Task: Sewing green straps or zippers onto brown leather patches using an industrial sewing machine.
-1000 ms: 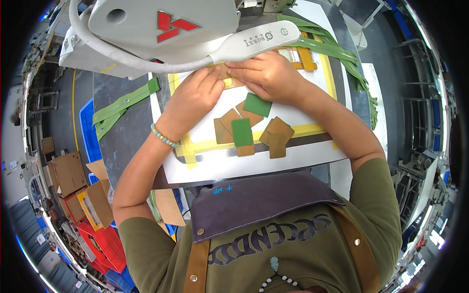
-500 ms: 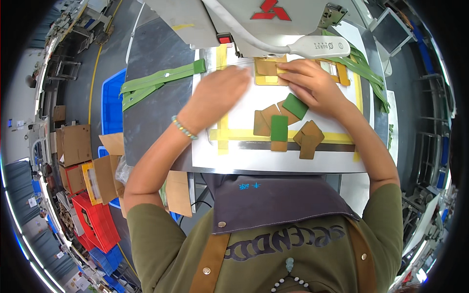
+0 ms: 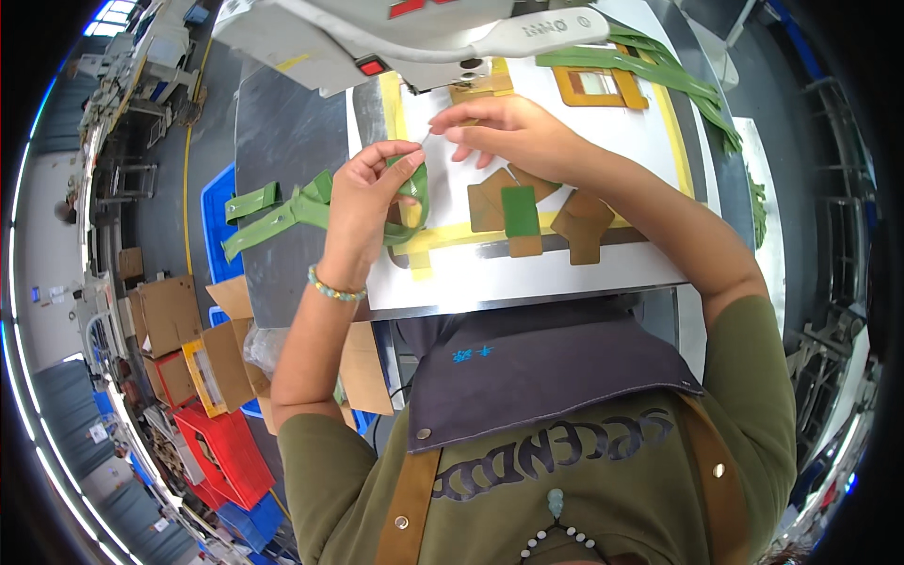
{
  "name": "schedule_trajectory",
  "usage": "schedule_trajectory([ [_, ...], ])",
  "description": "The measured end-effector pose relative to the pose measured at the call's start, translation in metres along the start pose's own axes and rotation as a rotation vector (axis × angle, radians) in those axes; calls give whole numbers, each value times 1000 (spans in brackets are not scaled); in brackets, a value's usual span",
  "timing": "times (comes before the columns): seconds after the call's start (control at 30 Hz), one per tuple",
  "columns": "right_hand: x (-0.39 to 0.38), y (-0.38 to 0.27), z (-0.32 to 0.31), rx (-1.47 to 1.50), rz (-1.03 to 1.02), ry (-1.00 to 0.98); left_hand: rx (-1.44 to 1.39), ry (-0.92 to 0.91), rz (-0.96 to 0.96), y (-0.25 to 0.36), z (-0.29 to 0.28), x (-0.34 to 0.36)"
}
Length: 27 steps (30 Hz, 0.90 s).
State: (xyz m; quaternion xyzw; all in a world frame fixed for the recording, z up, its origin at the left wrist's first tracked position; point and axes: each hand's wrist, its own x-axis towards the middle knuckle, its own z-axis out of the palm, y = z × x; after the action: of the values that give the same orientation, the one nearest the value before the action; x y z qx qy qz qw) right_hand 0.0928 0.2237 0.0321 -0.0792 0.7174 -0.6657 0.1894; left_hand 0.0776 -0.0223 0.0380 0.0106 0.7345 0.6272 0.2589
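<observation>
My left hand (image 3: 372,193) pinches a green strap (image 3: 410,221) that loops down and trails left over the dark table (image 3: 297,108). My right hand (image 3: 499,137) hovers just right of it with fingers spread, fingertips near a thin pale item too small to make out. Below lie brown rectangular pieces (image 3: 586,226), with a green piece (image 3: 521,209) on top of some, on a white sheet (image 3: 443,282) edged with yellow tape (image 3: 680,160). A brown-yellow layered piece (image 3: 485,80) sits under the sewing machine head (image 3: 330,47), partly hidden.
More green straps (image 3: 678,85) hang over the table's right side, beside a yellow-framed template (image 3: 603,88). A white cable and handle (image 3: 527,36) cross the machine front. At the left are a blue bin (image 3: 218,202), cardboard boxes (image 3: 165,311) and red crates (image 3: 226,452).
My left hand has moved away from the piece at the machine and now has a green strap. My right hand has let that piece go and shifted left. The camera view has shifted.
</observation>
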Motion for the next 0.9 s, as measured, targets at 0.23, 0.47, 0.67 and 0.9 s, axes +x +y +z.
schedule_trajectory([
  [0.23, 5, 41, 13, 115, -188, 32, -89, 153, 259, -29, 28, 7],
  [0.47, -5, 30, 19, -259, -226, 84, -123, 87, 334, -32, 27, 5],
  [0.67, 1, 42, 23, -204, -300, 133, -172, 117, 282, -30, 27, 3],
  [0.9, 0, 38, 24, -200, -344, 183, -219, 125, 317, -30, 29, 5],
])
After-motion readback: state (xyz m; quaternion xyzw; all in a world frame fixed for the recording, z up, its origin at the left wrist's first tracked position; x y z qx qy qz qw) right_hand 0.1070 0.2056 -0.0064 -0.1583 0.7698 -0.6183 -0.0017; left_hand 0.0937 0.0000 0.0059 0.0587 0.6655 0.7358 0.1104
